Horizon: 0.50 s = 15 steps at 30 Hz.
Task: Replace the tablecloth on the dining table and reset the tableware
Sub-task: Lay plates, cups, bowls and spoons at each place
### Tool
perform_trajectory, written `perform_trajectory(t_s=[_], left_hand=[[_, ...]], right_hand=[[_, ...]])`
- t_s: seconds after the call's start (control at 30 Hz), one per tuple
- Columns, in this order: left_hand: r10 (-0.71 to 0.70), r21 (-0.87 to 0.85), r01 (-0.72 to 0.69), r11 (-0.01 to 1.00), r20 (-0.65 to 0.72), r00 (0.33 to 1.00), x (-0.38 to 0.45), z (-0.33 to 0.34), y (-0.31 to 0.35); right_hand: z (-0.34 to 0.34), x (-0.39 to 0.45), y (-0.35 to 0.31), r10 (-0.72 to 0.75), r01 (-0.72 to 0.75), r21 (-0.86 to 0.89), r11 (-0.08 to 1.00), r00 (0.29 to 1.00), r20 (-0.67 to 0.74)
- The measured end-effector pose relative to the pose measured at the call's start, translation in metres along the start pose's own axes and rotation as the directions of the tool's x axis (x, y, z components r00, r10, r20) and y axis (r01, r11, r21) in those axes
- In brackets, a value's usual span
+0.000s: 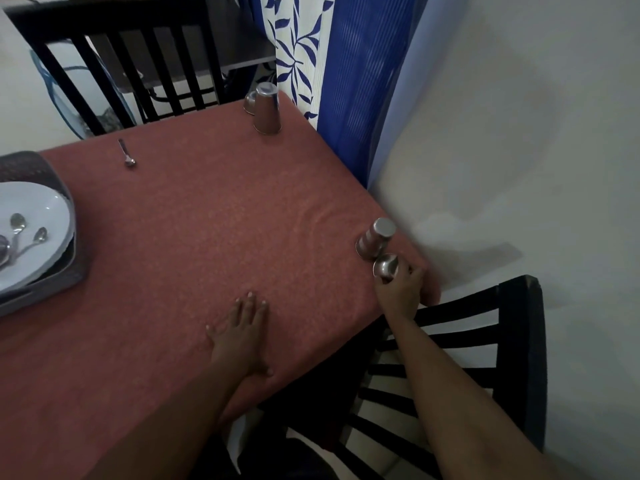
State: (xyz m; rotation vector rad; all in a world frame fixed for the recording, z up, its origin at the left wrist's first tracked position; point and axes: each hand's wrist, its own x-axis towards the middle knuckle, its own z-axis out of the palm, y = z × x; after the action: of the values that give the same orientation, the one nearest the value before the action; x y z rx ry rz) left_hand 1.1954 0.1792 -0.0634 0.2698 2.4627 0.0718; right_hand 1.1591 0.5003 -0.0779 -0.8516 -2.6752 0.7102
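A reddish-brown tablecloth (194, 237) covers the dining table. My left hand (242, 330) rests flat on it near the front edge, fingers straight. My right hand (401, 289) grips a small upturned steel bowl (385, 266) at the table's right corner, right beside an upturned steel tumbler (375, 239). A second upturned tumbler (266, 109) stands at the far corner with another small steel bowl (249, 102) behind it. A lone spoon (126, 154) lies on the cloth at the far left.
A dark tray (41, 174) at the left edge holds white plates (31, 233) with spoons (20, 230) on top. Black slatted chairs stand at the far side (131, 64) and at the right front (467, 358). A blue leaf-patterned curtain (329, 64) hangs past the far corner.
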Motion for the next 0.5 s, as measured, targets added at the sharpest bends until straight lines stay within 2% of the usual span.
perform_trajectory(t_s=[0.1,0.3,0.4,0.5], left_hand=[[0.003,0.006,-0.003,1.000,0.001,1.000,-0.002,-0.001,0.000],[0.019,0.005,-0.019,1.000,-0.018,1.000,-0.003,0.000,0.000],[0.059,-0.004,-0.059,0.998,-0.022,0.998,-0.002,0.002,-0.006],[0.113,-0.126,-0.120,0.985,-0.061,0.992,0.000,-0.011,-0.017]], right_hand=[[0.004,0.003,0.001,0.019,-0.018,-0.019,1.000,0.998,0.065],[0.003,0.001,0.003,0.020,-0.015,-0.046,0.999,0.995,0.101],[-0.008,-0.001,-0.002,0.035,-0.046,0.073,0.996,0.988,0.152],[-0.018,-0.016,-0.010,0.036,-0.037,0.135,0.990,0.999,0.009]])
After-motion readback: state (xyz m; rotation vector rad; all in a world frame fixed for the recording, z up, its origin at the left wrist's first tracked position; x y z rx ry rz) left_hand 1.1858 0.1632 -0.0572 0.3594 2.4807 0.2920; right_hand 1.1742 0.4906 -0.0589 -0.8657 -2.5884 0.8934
